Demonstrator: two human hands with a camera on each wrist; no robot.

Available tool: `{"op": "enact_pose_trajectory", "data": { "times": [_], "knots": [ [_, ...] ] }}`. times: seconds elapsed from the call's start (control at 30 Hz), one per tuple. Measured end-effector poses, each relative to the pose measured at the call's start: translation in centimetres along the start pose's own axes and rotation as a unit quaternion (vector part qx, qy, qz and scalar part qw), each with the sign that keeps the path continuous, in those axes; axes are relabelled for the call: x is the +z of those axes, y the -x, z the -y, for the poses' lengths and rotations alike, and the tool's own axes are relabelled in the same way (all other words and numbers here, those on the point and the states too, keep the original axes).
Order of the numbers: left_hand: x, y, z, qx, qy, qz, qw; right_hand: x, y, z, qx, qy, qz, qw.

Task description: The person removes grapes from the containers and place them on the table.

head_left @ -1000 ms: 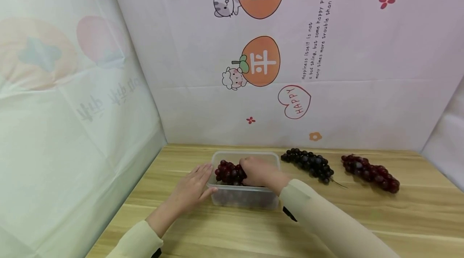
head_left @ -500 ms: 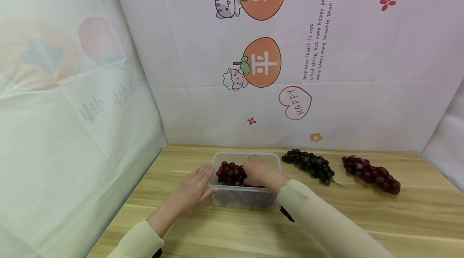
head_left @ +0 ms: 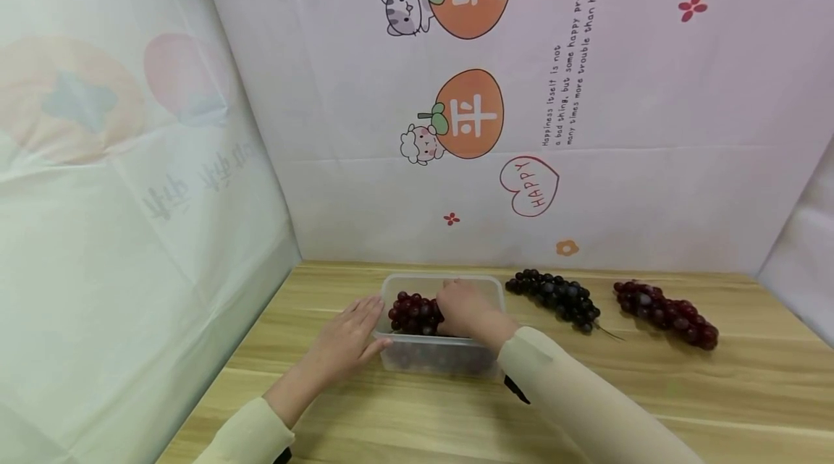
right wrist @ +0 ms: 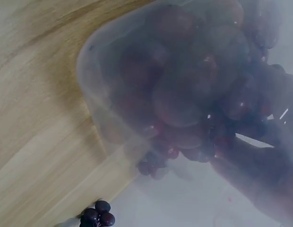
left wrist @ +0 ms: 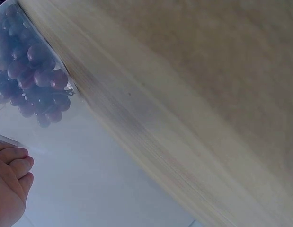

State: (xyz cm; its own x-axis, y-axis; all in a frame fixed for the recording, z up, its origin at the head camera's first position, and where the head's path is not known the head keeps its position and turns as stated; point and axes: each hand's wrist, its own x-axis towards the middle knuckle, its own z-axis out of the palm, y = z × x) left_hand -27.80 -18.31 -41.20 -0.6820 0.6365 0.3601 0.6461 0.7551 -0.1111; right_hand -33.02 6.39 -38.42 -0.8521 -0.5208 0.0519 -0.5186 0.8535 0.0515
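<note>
A bunch of red grapes (head_left: 413,313) lies inside a clear plastic box (head_left: 439,357), whose wall blurs more grapes low down. My right hand (head_left: 472,313) reaches into the box and grips the right part of this bunch; its fingertips are hidden. Through the cloudy wall in the right wrist view, that hand (right wrist: 260,177) shows beside the grapes (right wrist: 179,101). Against the box's left end rests my left hand (head_left: 345,337), its fingers extended along the rim. The left wrist view has the left hand (left wrist: 11,184) at the box's edge, with grapes (left wrist: 30,71) behind the plastic.
Right of the box, a bunch of black grapes (head_left: 554,294) lies on the wooden table (head_left: 417,420), its thin stem pointing right. Farther right is another red grape bunch (head_left: 667,313). A printed white cloth (head_left: 365,196) hangs behind the table, and another at the left.
Inside the box, my right hand has shifted slightly to the right, and the red grapes with it. The left hand has stayed at the box's left end.
</note>
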Motion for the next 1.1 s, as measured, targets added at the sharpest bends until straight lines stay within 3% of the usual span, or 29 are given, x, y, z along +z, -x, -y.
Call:
{"op": "enact_pose_trajectory", "data": {
  "times": [0.57,0.8,0.9,1.1],
  "knots": [
    [0.0,0.04,0.04,0.007,0.0,-0.01,0.9999,0.43,-0.34,-0.6,-0.038,-0.036,-0.046,0.9976],
    [-0.03,0.05,0.03,0.007,-0.001,-0.015,0.9999,0.13,0.03,-0.4,-0.064,0.0,-0.093,0.9936],
    [-0.13,0.05,0.0,0.007,0.003,-0.014,0.9999,0.05,0.29,-0.4,-0.099,0.04,-0.143,0.9839],
    [-0.25,0.06,-0.05,0.004,0.009,-0.005,0.9999,-0.05,0.49,-0.68,-0.162,0.083,-0.244,0.9525]
  ]
}}
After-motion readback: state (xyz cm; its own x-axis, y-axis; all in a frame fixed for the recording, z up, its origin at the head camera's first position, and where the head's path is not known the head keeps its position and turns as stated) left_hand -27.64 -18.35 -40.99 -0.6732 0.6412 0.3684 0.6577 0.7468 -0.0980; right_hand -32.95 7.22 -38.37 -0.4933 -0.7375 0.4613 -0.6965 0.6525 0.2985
